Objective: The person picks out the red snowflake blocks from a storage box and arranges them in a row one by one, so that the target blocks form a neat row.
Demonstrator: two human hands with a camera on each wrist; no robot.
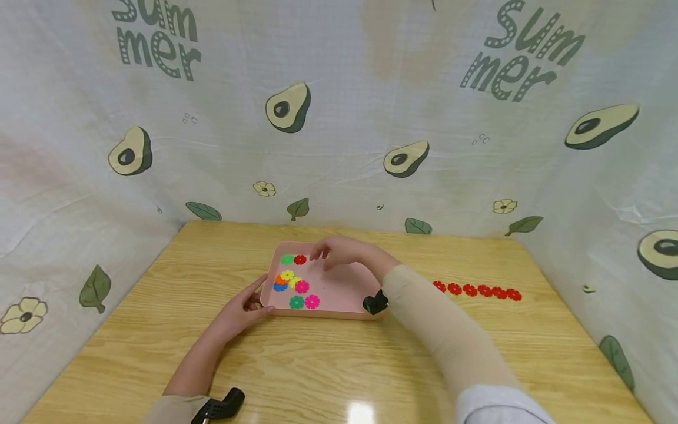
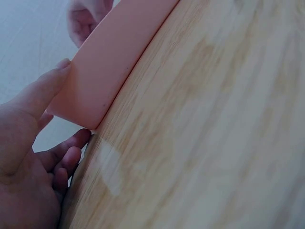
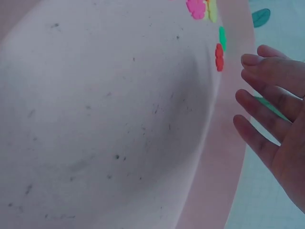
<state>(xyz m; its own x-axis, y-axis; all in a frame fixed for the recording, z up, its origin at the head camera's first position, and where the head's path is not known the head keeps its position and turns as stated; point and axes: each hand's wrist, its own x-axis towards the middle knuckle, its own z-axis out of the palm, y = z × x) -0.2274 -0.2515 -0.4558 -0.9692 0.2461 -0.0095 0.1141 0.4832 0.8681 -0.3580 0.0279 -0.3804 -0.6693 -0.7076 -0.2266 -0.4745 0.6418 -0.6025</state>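
Note:
A shallow pink tray (image 1: pixel 339 288) lies on the table. My left hand (image 1: pixel 245 307) holds its near left corner, with the thumb (image 2: pixel 61 67) against the rim and the other fingers curled around the corner's side. Over the tray's far side, my right hand (image 1: pixel 341 252) hovers with spread, slightly bent fingers (image 3: pixel 259 133) and nothing between them. Just left of those fingertips lies a red flower-shaped disc (image 1: pixel 300 259), beside a light green disc (image 1: pixel 286 259). Further toward me in the tray are a yellow disc (image 1: pixel 287 275), a blue disc (image 1: pixel 280 287) and several pink, orange and green ones.
To the right of the tray, a row of several red flower discs (image 1: pixel 469 290) runs along the wooden table (image 1: pixel 318 365); the right sleeve (image 1: pixel 439 330) covers its left end. A white cloth (image 1: pixel 339 118) printed with avocados hangs behind and at both sides.

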